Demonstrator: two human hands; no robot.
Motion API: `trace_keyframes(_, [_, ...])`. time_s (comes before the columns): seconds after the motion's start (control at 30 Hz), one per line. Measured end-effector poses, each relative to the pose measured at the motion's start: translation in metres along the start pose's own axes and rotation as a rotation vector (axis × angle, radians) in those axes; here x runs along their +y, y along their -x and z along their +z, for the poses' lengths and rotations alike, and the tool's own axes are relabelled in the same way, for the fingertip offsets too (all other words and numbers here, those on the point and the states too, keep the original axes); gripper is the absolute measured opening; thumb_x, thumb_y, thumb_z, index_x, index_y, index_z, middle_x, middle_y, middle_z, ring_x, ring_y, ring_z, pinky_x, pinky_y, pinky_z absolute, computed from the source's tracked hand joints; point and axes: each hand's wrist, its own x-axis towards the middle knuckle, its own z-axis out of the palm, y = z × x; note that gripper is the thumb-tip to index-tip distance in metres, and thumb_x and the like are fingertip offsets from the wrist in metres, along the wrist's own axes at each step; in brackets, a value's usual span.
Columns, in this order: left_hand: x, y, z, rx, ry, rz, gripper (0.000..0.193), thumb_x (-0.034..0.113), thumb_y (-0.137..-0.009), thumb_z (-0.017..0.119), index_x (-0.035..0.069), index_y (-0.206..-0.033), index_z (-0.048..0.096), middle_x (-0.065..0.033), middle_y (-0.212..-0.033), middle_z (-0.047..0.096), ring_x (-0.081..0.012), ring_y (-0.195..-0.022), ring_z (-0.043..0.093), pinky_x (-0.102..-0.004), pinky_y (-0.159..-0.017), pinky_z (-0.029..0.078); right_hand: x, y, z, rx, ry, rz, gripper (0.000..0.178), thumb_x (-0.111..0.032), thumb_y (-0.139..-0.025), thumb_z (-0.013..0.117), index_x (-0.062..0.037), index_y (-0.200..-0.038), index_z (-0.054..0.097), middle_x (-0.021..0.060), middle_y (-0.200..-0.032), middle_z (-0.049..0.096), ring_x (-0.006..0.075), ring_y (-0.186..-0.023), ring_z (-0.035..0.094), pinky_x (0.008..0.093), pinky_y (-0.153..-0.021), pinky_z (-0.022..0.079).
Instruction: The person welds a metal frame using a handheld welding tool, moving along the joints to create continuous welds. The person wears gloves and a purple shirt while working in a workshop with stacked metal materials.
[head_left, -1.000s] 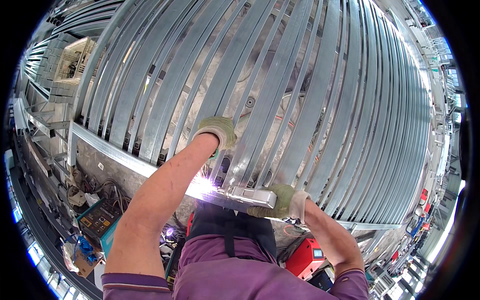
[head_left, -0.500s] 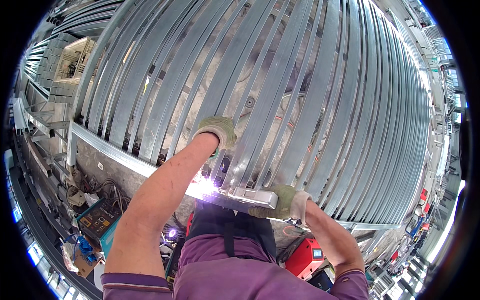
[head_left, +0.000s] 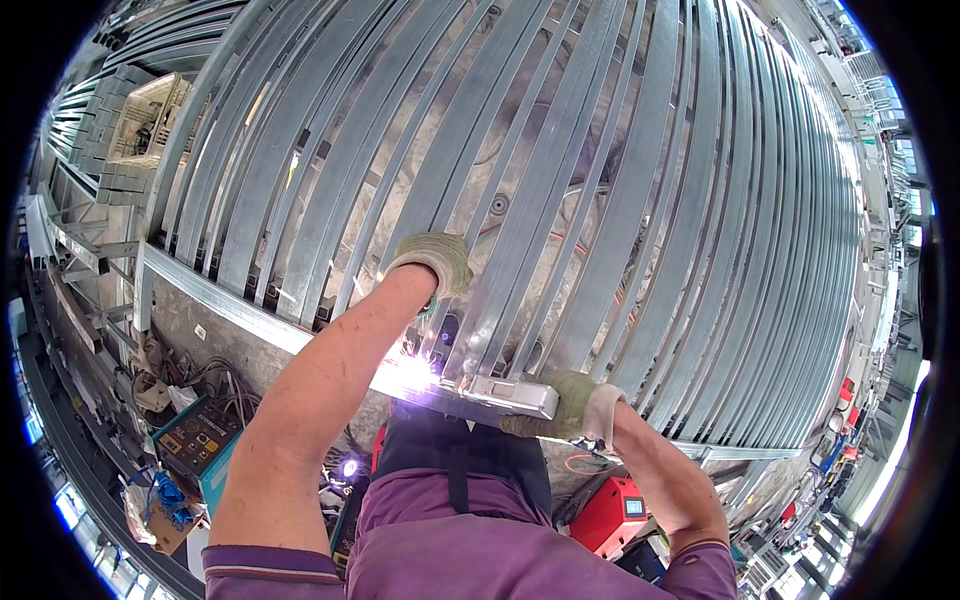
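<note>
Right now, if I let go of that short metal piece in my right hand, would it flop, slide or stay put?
The short metal piece looks rigid, so floppiness is unlikely. Its smooth galvanised face probably slides on the metal slats. The welding glare hides the joint; the right hand grips it.

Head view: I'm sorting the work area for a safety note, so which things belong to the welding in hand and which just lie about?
In use:
left hand in a pale work glove, by the bright welding arc
right hand, gloved, holding the short grey metal bar
long grey steel slats

Lying about:
red box-shaped machine
stacked pale crates
blue cloth
</note>
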Motion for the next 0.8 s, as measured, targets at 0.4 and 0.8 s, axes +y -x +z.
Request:
trace_keyframes(0.4, [-0.003,-0.006,0.003,0.001,-0.005,0.024,0.045,0.040,-0.100,0.065,0.001,-0.116,0.082,-0.0247,-0.111,0.080,-0.0410,-0.104,0.078,-0.0513,-0.095,0.060,-0.011,0.013,-0.004,-0.020,-0.041,0.013,0.065,-0.062,-0.088,0.086,-0.0185,-0.134,0.078,0.0109,-0.119,0.083,0.0295,-0.113,0.078,0.0412,-0.099,0.060])
trace_keyframes(0.8, [-0.028,0.019,-0.026,0.112,0.148,0.031,0.055,0.052,-0.100,0.067,0.004,-0.125,0.079,-0.0206,-0.113,0.081,-0.0395,-0.106,0.077,-0.0489,-0.098,0.058,-0.023,0.058,-0.004,0.105,-0.081,0.094,0.060,-0.060,-0.091,0.083,-0.0150,-0.130,0.077,0.0137,-0.109,0.082,0.0339,-0.102,0.079,0.0417,-0.091,0.062])
